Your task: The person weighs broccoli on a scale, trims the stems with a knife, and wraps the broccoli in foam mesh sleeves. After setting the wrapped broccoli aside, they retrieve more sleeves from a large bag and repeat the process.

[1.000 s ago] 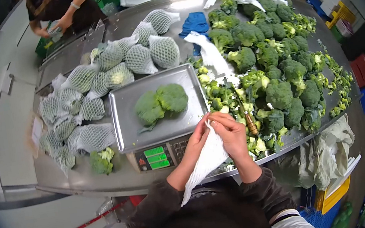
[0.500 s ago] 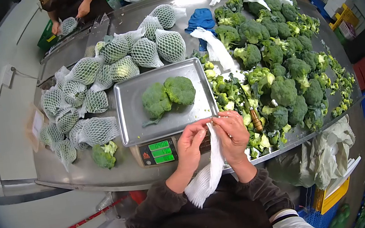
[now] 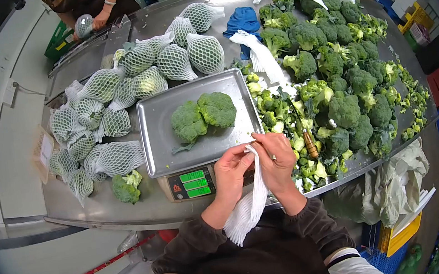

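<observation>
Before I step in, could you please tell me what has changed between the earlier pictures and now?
The white foam net sleeve has swung slightly rightward at its lower end, which now shows broader than a second ago. The left hand and right hand both still hold its upper end; neither has let go. The broccoli heads remain on the scale tray, and the wood-handled knife stays put.

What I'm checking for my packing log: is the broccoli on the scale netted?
No, the broccoli on the metal scale tray lies bare and uncovered.
</observation>
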Motion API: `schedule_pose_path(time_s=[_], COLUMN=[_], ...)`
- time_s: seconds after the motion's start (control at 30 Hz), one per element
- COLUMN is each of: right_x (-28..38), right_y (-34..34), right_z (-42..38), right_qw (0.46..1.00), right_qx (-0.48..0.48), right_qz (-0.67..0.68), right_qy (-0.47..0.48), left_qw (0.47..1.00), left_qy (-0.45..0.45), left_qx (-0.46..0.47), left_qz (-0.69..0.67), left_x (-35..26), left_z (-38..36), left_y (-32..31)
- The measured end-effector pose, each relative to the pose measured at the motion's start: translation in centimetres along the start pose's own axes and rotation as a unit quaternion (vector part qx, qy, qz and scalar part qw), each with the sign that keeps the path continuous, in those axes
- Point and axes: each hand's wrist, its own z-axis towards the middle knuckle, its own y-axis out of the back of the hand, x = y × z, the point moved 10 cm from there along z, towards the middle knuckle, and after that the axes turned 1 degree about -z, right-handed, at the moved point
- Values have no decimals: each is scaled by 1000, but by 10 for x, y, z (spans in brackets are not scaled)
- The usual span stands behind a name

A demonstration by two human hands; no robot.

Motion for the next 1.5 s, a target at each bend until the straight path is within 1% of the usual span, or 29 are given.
schedule_pose_path(time_s=[0.13, 0.2, 0.27, 0.33, 0.4, 0.43, 0.5, 0.53, 0.6, 0.63, 0.67, 0.73, 0.8, 0.83, 0.87, 0.93, 0.97, 1.0, 1.03, 1.1, 1.13, 1.2, 1.23, 1.27, 1.33, 1.37, 1.4, 1.47, 1.5], right_x=[1, 6, 1, 0, -11, -10, -6, -6, -21, -17, -22, -29, -33, -37, -37, -37, -40, -30, -25, -6, -11, -32, -52, -79, -81, -74, -69, -33, -23], right_y=[2, 3, 1, 0, -1, 2, -16, -17, -48, -56, -62, -70, -76, -78, -80, -69, -60, -45, -39, -26, -25, -29, -37, -45, -44, -61, -60, -86, -91], right_z=[6, 12, 13, 14, 15, 17, 17, 16, -8, -15, -25, -37, -42, -43, -45, -38, -33, -20, -15, -7, -8, -11, -21, -33, -32, -47, -55, -101, -119], right_qw=[1000, 999, 998, 997, 994, 995, 979, 980, 916, 889, 865, 811, 805, 798, 798, 844, 881, 933, 952, 983, 983, 951, 873, 798, 697, 588, 588, 450, 474], right_qx=[-2, 17, 31, 44, 62, 61, 170, 167, 293, 342, 351, 330, 297, 266, 265, 216, 184, 159, 147, 127, 126, 118, 101, 66, 12, 42, 42, 161, 261], right_qz=[-18, -7, 21, 50, 84, 84, 109, 108, 227, 257, 291, 375, 399, 422, 423, 402, 343, 253, 213, 119, 118, 244, 388, 484, 586, 643, 643, 654, 592], right_qy=[12, 42, 41, 44, -14, -13, -23, -23, -154, -162, -212, -306, -323, -338, -338, -282, -268, -203, -166, -61, -62, -145, -277, -353, -413, -489, -489, -586, -598], left_qw=[997, 989, 990, 977, 979, 980, 980, 980, 984, 985, 984, 985, 979, 986, 990, 993, 997, 999, 998, 994, 994, 990, 992, 992, 997, 990, 985, 968, 961], left_qy=[-11, -75, -63, -114, -95, -98, -111, -111, -119, -107, -88, -101, -131, -122, -112, -92, -42, 9, 13, -14, -25, -81, -69, -68, 38, 22, 45, 66, 88], left_qx=[-2, 37, 48, 79, 72, 68, 67, 70, 43, 41, 26, 22, -13, -26, -40, -62, -52, -42, -22, -48, -61, -73, -55, -55, 25, -94, -59, -101, -115], left_qz=[73, 121, 119, 163, 163, 160, 151, 152, 124, 132, 151, 135, 154, 114, 73, 32, 30, 28, 64, 96, 90, 90, 95, 96, -59, -101, -156, -222, -237], left_x=[-14, -40, -45, -56, -59, -63, -68, -69, -73, -72, -68, -68, -58, -51, -47, -45, -36, -25, -19, -23, -23, -38, -41, -44, -23, -48, -48, -58, -60], left_z=[3, 4, 5, 7, 9, 9, 11, 11, 10, 10, 8, 5, 4, 1, -1, -7, -8, -10, -11, -14, -14, -12, -13, -14, -12, -15, -6, 3, 6], left_y=[2, -14, -16, -18, -11, -10, -6, -8, -6, -5, -1, -2, 12, 17, 15, 11, 8, 6, 7, 15, 20, 20, 16, 24, 27, 10, 11, 30, 46])
